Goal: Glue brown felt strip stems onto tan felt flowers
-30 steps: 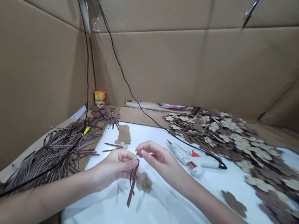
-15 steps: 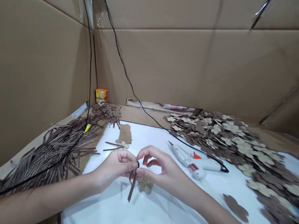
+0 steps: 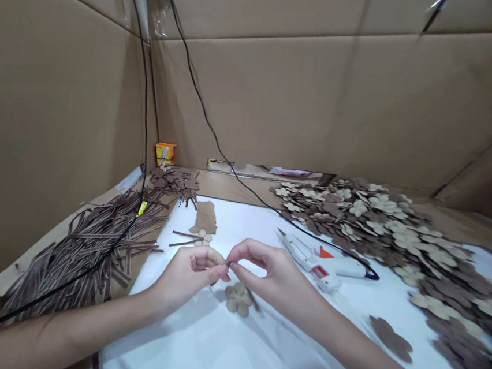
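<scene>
Both hands meet over the white board, fingertips together. My left hand (image 3: pixel 201 268) pinches a small dark brown bit of ribbon, and my right hand (image 3: pixel 264 267) grips the same ribbon (image 3: pixel 255 302) between thumb and forefinger. One blurred brown tail shows below my right hand; most of the ribbon is hidden by the fingers. Just under my right hand lies a beige felt flower (image 3: pixel 238 300) with rounded petals. Farther back, a small beige flower with two brown ribbon tails (image 3: pixel 186 238) rests beside a ragged brown scrap (image 3: pixel 205 216).
A white glue gun (image 3: pixel 320 264) with an orange trigger lies right of my hands, its black cord running back. Heaped ribbon strips (image 3: pixel 87 244) lie at left, brown and beige flower cutouts (image 3: pixel 380 232) at right. One brown cutout (image 3: pixel 390 337) lies nearer. Cardboard walls (image 3: pixel 254 98) surround the board.
The ribbon tails that hung down between the hands have swung away; one now shows under my right hand. The fingertips have come together, and more of the beige flower is uncovered.
</scene>
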Demonstrator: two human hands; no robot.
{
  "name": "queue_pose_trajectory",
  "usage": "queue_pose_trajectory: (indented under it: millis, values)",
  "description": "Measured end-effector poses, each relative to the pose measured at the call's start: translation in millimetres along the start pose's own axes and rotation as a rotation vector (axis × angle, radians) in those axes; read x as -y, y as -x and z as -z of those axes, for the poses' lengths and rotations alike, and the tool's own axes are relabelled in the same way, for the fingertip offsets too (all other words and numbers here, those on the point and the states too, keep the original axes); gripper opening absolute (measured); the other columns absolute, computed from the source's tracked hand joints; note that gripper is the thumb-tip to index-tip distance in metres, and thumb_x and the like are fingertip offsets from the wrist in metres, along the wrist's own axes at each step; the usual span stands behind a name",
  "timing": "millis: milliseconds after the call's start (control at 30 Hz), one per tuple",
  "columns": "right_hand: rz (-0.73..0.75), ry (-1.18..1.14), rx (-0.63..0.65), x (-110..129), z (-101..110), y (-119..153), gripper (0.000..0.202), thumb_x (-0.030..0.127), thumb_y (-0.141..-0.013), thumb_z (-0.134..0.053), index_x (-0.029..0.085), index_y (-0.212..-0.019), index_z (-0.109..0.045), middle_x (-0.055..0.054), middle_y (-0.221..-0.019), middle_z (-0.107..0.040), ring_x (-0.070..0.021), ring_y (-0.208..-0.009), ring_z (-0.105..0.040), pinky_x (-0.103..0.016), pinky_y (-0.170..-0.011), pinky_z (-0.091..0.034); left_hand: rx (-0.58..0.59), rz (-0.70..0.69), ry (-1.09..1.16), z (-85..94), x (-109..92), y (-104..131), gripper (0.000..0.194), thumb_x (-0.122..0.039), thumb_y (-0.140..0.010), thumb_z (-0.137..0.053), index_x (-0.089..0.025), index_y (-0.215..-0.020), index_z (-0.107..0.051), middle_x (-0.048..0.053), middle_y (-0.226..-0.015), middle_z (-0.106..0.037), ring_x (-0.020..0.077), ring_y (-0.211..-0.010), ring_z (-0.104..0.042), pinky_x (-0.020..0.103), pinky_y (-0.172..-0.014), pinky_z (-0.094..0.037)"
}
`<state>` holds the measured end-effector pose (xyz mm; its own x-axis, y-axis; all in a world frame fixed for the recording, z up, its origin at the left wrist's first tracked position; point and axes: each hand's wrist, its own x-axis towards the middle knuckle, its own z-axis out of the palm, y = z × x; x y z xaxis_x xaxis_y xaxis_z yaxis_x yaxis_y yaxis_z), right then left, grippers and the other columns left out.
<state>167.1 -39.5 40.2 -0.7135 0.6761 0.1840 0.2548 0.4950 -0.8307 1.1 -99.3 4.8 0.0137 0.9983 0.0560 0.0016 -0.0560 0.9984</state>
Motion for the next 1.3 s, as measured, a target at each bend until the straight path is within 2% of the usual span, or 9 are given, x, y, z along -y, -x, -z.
queue_pose_trajectory:
  millis: [233, 400, 500, 667, 900, 967, 1033, 1167, 1300]
  values:
    - [0.207, 0.099, -0.124, -3.4, 1.6, -0.2, 0.015, 0.012, -0.081, -0.048, 0.021, -0.089, -0.058, 0.000, -0.085, -0.066, -0.0126, -0.079, -0.063, -0.024, -0.071, -0.051, -0.006, -0.022, -0.064, -0.7, -2.8, 0.3, 0.017, -0.029, -0.075, -0.063, -0.013, -0.071, -0.062, 0.004, -0.069, -0.066, 0.0110, -0.064, -0.055, 0.020, -0.060, -0.041]
    - [0.710, 0.616, -0.306, -4.6, 3.7, 6.8, 0.020, 0.009, -0.085, -0.045, 0.017, -0.094, -0.060, -0.003, -0.080, -0.067, -0.0128, -0.076, -0.062, -0.038, -0.093, -0.044, -0.029, 0.012, -0.050, -1.8, -3.2, 1.3, 0.020, -0.032, -0.074, -0.063, -0.013, -0.072, -0.062, 0.004, -0.068, -0.064, 0.0103, -0.059, -0.052, 0.020, -0.054, -0.039]
    - [0.960, 0.819, -0.362, -1.5, 4.2, 11.3, 0.015, 0.008, -0.083, -0.049, 0.011, -0.090, -0.063, -0.008, -0.079, -0.069, -0.0166, -0.079, -0.063, -0.041, -0.092, -0.046, -0.068, 0.038, 0.003, -2.2, -4.1, 1.7, 0.021, -0.032, -0.071, -0.066, -0.012, -0.069, -0.062, 0.003, -0.065, -0.062, 0.0108, -0.059, -0.052, 0.021, -0.055, -0.038]
    - [1.206, 0.893, -0.242, -1.4, 1.0, 13.5, 0.012, 0.006, -0.075, -0.058, 0.005, -0.084, -0.066, -0.011, -0.081, -0.070, -0.0231, -0.086, -0.064, -0.037, -0.091, -0.049, -0.089, 0.033, 0.077, -1.5, -7.4, 2.5, 0.018, -0.029, -0.071, -0.066, -0.012, -0.069, -0.063, 0.001, -0.062, -0.059, 0.0108, -0.060, -0.051, 0.023, -0.059, -0.040]
    - [1.307, 0.661, -0.125, 2.8, 3.7, 13.1, 0.012, 0.018, -0.081, -0.056, 0.014, -0.086, -0.065, -0.007, -0.079, -0.071, -0.0191, -0.081, -0.065, -0.031, -0.082, -0.054, -0.098, 0.026, 0.141, -3.5, -10.7, 4.6, 0.020, -0.032, -0.072, -0.067, -0.012, -0.078, -0.068, 0.006, -0.076, -0.067, 0.0130, -0.068, -0.058, 0.025, -0.066, -0.044]
    - [1.165, 0.486, -0.210, 6.5, 5.3, 11.9, 0.014, 0.020, -0.084, -0.050, 0.015, -0.083, -0.063, -0.008, -0.077, -0.069, -0.0182, -0.077, -0.065, -0.032, -0.078, -0.054, -0.102, 0.017, 0.147, -3.8, -10.9, 4.2, 0.020, -0.032, -0.071, -0.068, -0.013, -0.077, -0.068, 0.005, -0.075, -0.068, 0.0137, -0.069, -0.059, 0.024, -0.067, -0.044]
    - [0.772, 0.335, -0.296, 9.2, 4.8, 9.4, 0.013, 0.020, -0.085, -0.048, 0.016, -0.081, -0.060, -0.006, -0.077, -0.066, -0.0165, -0.075, -0.063, -0.031, -0.072, -0.053, -0.095, -0.010, 0.138, -4.3, -11.1, 4.5, 0.018, -0.031, -0.070, -0.069, -0.013, -0.072, -0.067, 0.004, -0.072, -0.067, 0.0139, -0.069, -0.059, 0.024, -0.066, -0.044]
    - [-0.017, -0.033, -0.112, 6.2, -3.2, 1.5, 0.020, 0.036, -0.082, -0.053, 0.018, -0.075, -0.058, -0.001, -0.074, -0.063, -0.0152, -0.072, -0.061, -0.026, -0.065, -0.049, -0.093, -0.076, -0.005, -6.6, -13.0, 9.2, 0.014, -0.027, -0.071, -0.067, -0.013, -0.070, -0.067, 0.003, -0.069, -0.066, 0.0126, -0.067, -0.057, 0.022, -0.064, -0.043]
    - [-0.191, -0.341, 0.010, -2.2, -10.5, -3.8, 0.030, 0.046, -0.072, -0.062, 0.016, -0.070, -0.057, 0.001, -0.066, -0.059, -0.0131, -0.065, -0.058, -0.023, -0.061, -0.044, -0.128, -0.061, -0.069, -9.2, -14.1, 13.4, 0.013, -0.025, -0.071, -0.066, -0.012, -0.070, -0.067, 0.003, -0.068, -0.065, 0.0121, -0.065, -0.056, 0.021, -0.062, -0.043]
